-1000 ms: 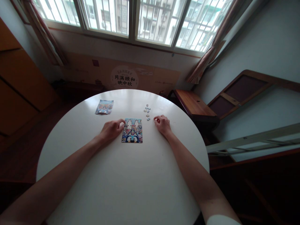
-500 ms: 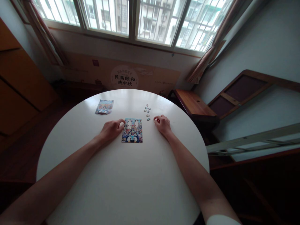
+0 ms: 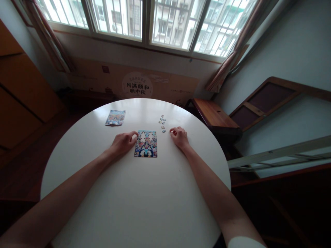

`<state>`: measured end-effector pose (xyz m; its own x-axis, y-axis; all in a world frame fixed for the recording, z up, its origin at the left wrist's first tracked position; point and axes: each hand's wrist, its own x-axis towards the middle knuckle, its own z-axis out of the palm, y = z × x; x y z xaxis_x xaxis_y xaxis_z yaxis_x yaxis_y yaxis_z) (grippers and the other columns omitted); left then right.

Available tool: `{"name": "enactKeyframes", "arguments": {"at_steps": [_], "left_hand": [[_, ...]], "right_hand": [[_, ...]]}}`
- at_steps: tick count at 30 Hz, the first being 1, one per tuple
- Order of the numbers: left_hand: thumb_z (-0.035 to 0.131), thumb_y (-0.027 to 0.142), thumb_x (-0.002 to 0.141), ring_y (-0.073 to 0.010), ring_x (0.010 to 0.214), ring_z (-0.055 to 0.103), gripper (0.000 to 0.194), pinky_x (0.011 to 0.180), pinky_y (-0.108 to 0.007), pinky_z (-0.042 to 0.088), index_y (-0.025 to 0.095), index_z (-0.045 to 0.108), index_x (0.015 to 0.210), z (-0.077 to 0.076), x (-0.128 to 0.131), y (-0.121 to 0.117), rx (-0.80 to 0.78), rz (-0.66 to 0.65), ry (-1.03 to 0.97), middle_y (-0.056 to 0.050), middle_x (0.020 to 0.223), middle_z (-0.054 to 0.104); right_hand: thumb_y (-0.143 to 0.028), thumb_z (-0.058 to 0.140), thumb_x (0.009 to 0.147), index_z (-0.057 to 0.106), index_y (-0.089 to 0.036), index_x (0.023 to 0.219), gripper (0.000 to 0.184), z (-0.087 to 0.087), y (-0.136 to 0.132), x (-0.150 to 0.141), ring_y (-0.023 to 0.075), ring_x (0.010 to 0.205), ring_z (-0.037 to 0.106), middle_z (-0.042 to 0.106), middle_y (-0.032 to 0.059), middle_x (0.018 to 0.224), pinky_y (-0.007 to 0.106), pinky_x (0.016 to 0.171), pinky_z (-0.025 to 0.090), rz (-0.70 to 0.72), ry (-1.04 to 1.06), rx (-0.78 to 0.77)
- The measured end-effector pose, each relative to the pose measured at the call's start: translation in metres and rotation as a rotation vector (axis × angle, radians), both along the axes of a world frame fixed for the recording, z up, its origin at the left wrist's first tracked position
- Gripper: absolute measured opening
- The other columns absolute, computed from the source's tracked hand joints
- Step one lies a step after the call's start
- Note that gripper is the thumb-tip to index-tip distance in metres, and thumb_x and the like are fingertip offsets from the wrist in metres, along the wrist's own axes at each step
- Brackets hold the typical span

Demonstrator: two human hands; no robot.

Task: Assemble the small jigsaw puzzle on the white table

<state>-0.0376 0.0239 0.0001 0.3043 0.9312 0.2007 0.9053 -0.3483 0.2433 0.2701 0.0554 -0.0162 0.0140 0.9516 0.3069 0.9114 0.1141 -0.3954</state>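
A small jigsaw puzzle (image 3: 147, 144) with a blue cartoon dog face at its near edge lies flat on the white table. White gaps show in its upper half. My left hand (image 3: 126, 138) rests with curled fingers, its tips at the puzzle's upper left edge. Several loose jigsaw pieces (image 3: 162, 122) lie in a scattered column just beyond the puzzle's right side. Beside the nearest of them rests my right hand (image 3: 179, 136), thumb and forefinger bent together into a ring. Whether something small is between those fingertips is hidden.
A printed packet (image 3: 115, 117) with a similar picture lies at the back left of the round table (image 3: 134, 203). A wooden bench (image 3: 216, 112) stands past the table's right edge. Behind are a poster (image 3: 165, 82) and barred windows (image 3: 142, 20).
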Motion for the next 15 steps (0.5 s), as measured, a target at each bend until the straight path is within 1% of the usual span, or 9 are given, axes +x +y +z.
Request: {"name": "enactKeyframes", "arguments": {"at_steps": [10, 15], "left_hand": [[0.04, 0.041, 0.092, -0.0175, 0.067, 0.063, 0.037, 0.061, -0.024, 0.038, 0.026, 0.065, 0.114, 0.0018, 0.0009, -0.001, -0.014, 0.005, 0.006, -0.001, 0.076, 0.069], [0.04, 0.041, 0.092, -0.0175, 0.068, 0.064, 0.036, 0.062, -0.024, 0.038, 0.026, 0.065, 0.114, 0.0013, 0.0009, -0.0003, -0.018, 0.007, 0.006, -0.001, 0.075, 0.069]], "right_hand": [[-0.023, 0.053, 0.086, 0.072, -0.024, 0.098, 0.023, 0.0022, 0.0004, -0.0003, 0.0202, 0.091, 0.055, 0.064, 0.0056, 0.094, 0.033, 0.086, 0.038, -0.002, -0.006, -0.016], [-0.025, 0.053, 0.086, 0.07, -0.026, 0.103, 0.024, 0.0088, 0.0036, -0.0025, 0.0196, 0.091, 0.056, 0.065, 0.0042, 0.093, 0.033, 0.085, 0.039, -0.024, -0.003, -0.113]]}}
